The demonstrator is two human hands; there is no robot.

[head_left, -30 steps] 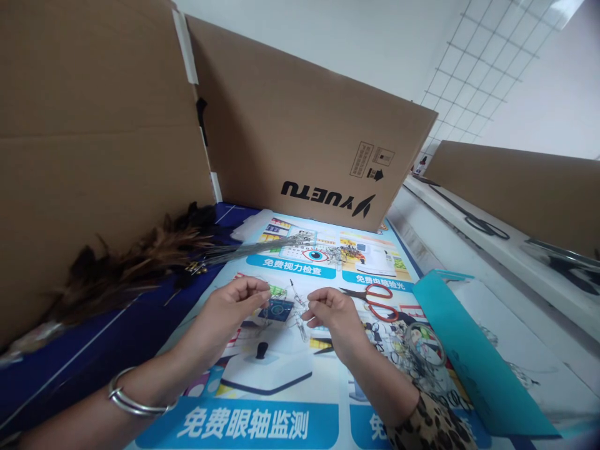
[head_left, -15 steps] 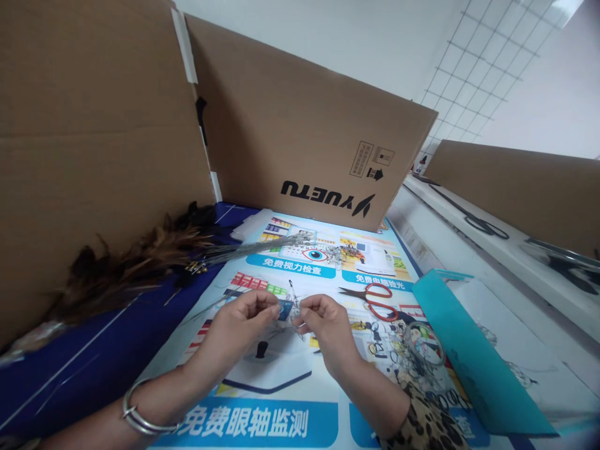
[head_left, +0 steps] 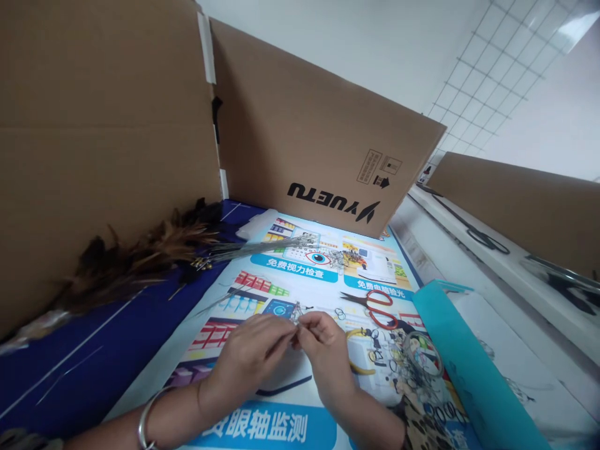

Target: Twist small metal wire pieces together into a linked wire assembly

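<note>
My left hand (head_left: 253, 350) and my right hand (head_left: 330, 356) meet over the printed sheet, fingertips pinched close together. Between them is a small tangle of thin wire (head_left: 298, 309), its upper end poking out above the fingers. The rest of it is hidden by my fingers. Orange-handled scissors (head_left: 379, 307) lie just beyond my right hand, blades pointing left. To the right of that hand is a heap of small wire and ring pieces (head_left: 398, 356). A bundle of thin wires (head_left: 262, 247) stretches across the sheet farther back.
Brown and black feathers (head_left: 154, 250) lie on the blue cloth (head_left: 70, 356) at left. Tall cardboard panels (head_left: 300, 125) stand behind and to the left. A teal folded card (head_left: 469, 356) stands at right, beside a roll of wire (head_left: 422, 353). The printed sheet (head_left: 276, 431) covers the table.
My hands have come closer together and my left hand has turned palm-down, fingers over the wire piece. The view has shifted slightly.
</note>
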